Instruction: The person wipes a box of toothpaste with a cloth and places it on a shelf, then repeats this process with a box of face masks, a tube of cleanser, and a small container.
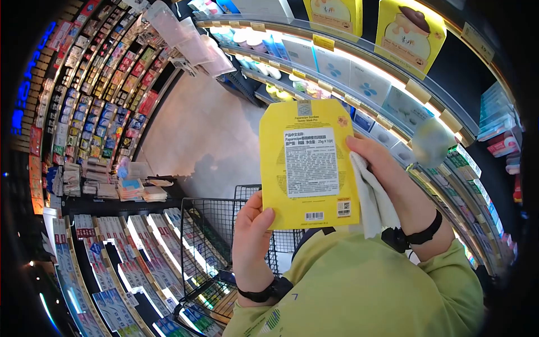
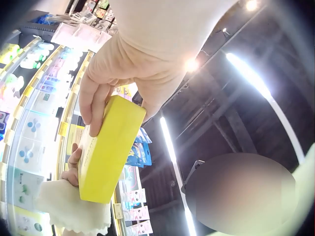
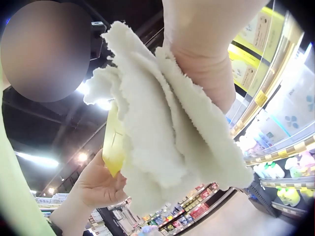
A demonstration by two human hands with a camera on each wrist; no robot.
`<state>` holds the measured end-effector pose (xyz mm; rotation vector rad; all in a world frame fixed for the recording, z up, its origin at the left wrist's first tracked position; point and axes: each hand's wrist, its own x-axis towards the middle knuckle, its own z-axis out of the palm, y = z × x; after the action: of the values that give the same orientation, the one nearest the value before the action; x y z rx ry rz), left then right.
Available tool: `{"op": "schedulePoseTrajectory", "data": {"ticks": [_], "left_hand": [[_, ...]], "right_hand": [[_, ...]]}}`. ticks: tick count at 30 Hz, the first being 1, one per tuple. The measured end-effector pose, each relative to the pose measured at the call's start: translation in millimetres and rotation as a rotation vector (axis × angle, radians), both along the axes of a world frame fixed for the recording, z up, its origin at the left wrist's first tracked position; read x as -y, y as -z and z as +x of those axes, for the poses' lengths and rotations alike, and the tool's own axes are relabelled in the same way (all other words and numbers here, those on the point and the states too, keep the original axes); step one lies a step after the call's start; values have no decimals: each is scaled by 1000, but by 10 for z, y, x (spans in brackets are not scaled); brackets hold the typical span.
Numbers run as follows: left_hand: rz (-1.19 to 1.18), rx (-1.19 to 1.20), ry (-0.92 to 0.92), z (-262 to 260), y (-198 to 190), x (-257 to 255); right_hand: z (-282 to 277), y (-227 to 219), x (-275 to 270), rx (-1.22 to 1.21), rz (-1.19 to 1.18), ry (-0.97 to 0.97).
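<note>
In the head view, the Paparecipe honey mask box (image 1: 310, 164) is upright between the hands, printed back towards the camera. The left hand's grip (image 1: 251, 231) is closed on its lower left edge, thumb in front; the right hand's grip (image 1: 383, 156) pinches its upper right edge, a white cloth (image 1: 373, 196) hanging beside the box. A black wire basket (image 1: 209, 199) stands below left of it.

In the left wrist view, the left thumb and fingers span the box's thickness.

In the right wrist view, cloth hides the right fingertips; their pressure I cannot tell. Light, even pressure should spare the carton; cloth folds are best kept off the print.
</note>
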<state>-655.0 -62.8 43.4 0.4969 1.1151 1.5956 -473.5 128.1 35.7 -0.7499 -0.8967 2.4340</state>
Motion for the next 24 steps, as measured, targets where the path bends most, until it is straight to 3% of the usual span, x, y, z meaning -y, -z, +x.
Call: {"op": "schedulePoseTrajectory", "data": {"ticks": [2, 8, 24], "left_hand": [[-53, -92, 19, 15, 10, -3], [2, 32, 35, 61, -32, -67], [26, -26, 78, 107, -19, -32]], "right_hand": [[7, 19, 1, -23, -22, 12], [36, 106, -22, 69, -17, -6], [71, 45, 66, 98, -26, 20]]}}
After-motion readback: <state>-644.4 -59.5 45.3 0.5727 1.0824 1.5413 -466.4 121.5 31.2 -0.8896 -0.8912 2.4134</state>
